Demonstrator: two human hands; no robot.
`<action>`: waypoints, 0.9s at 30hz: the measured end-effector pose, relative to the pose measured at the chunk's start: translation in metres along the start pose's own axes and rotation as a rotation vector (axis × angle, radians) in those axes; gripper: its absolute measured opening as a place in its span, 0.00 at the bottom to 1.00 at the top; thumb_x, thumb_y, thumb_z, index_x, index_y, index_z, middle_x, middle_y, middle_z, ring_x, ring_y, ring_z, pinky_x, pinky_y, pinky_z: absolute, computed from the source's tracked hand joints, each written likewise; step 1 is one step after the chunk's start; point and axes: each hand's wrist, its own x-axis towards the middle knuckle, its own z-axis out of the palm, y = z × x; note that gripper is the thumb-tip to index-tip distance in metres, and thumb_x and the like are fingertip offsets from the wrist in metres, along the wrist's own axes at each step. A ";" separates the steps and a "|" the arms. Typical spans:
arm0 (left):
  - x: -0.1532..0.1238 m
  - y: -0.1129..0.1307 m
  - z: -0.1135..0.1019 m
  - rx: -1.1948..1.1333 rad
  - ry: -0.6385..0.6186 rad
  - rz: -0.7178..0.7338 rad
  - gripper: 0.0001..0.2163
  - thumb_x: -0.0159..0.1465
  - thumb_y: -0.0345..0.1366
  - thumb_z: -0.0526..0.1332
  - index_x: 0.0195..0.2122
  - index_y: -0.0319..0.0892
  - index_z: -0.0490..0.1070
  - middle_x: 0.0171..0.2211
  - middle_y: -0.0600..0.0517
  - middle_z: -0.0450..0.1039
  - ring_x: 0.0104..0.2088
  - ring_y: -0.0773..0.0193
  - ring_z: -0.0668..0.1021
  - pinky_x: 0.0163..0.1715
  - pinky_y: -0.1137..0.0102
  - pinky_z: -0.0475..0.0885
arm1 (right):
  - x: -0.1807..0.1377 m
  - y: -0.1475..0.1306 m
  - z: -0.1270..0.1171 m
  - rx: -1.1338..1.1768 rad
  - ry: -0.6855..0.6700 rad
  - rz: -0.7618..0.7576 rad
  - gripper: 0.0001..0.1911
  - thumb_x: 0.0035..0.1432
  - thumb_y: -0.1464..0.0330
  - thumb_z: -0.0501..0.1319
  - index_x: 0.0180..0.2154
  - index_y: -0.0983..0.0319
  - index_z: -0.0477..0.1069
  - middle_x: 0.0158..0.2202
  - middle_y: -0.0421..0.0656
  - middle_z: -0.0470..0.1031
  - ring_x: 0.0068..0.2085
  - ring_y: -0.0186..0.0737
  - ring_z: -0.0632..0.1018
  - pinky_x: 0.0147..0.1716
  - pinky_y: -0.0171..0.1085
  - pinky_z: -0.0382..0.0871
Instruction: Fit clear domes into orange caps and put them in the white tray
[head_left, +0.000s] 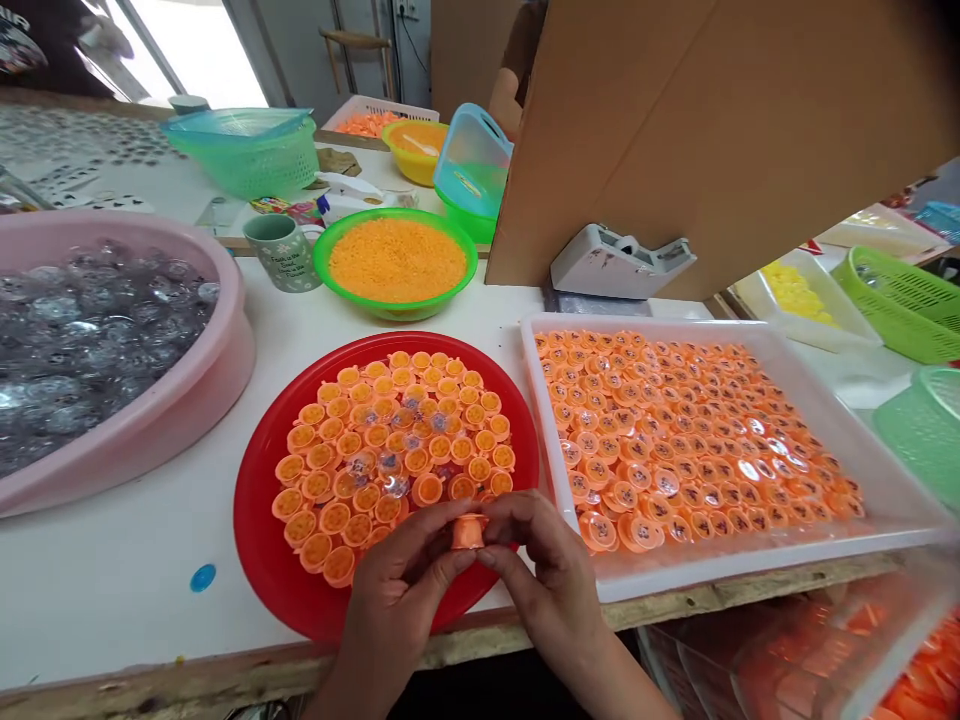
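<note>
Both my hands pinch one small orange cup (469, 531) over the near rim of a red plate (259, 520). My left hand (401, 590) grips it from the left and my right hand (544, 565) from the right, fingers closed on it. The red plate carries several orange cups filled with orange grains, a few with clear lids. To the right a white tray (892, 500) is packed with several lidded orange cups. A green bowl of orange grains (396, 262) stands behind the plate.
A pink basin of clear lids (225, 370) sits at left. A green mug (283, 251), a green basket (251, 150), a yellow bowl (415, 148) and a cardboard box (712, 130) stand behind. A white tape dispenser (619, 262) and green baskets (900, 300) are at right. A blue dot (202, 577) lies on the white table.
</note>
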 end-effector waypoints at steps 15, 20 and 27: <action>-0.005 0.003 0.009 0.331 0.007 0.308 0.20 0.61 0.24 0.62 0.51 0.53 0.75 0.46 0.56 0.80 0.44 0.66 0.82 0.47 0.78 0.76 | -0.015 0.000 -0.009 -0.264 -0.005 -0.348 0.18 0.59 0.84 0.55 0.42 0.59 0.75 0.36 0.44 0.75 0.36 0.38 0.77 0.36 0.35 0.73; 0.000 0.000 0.003 0.166 0.106 0.037 0.11 0.59 0.34 0.65 0.43 0.52 0.78 0.41 0.57 0.82 0.41 0.62 0.83 0.43 0.74 0.78 | -0.007 0.000 0.002 -0.206 0.074 -0.154 0.16 0.60 0.77 0.58 0.48 0.57 0.69 0.42 0.44 0.74 0.44 0.42 0.76 0.44 0.39 0.72; 0.005 -0.013 0.005 0.139 0.160 -0.070 0.11 0.59 0.45 0.65 0.42 0.52 0.76 0.43 0.57 0.81 0.43 0.59 0.82 0.41 0.75 0.79 | -0.005 -0.009 0.014 -0.250 0.099 -0.105 0.14 0.56 0.76 0.55 0.46 0.62 0.67 0.38 0.46 0.74 0.39 0.40 0.76 0.39 0.37 0.72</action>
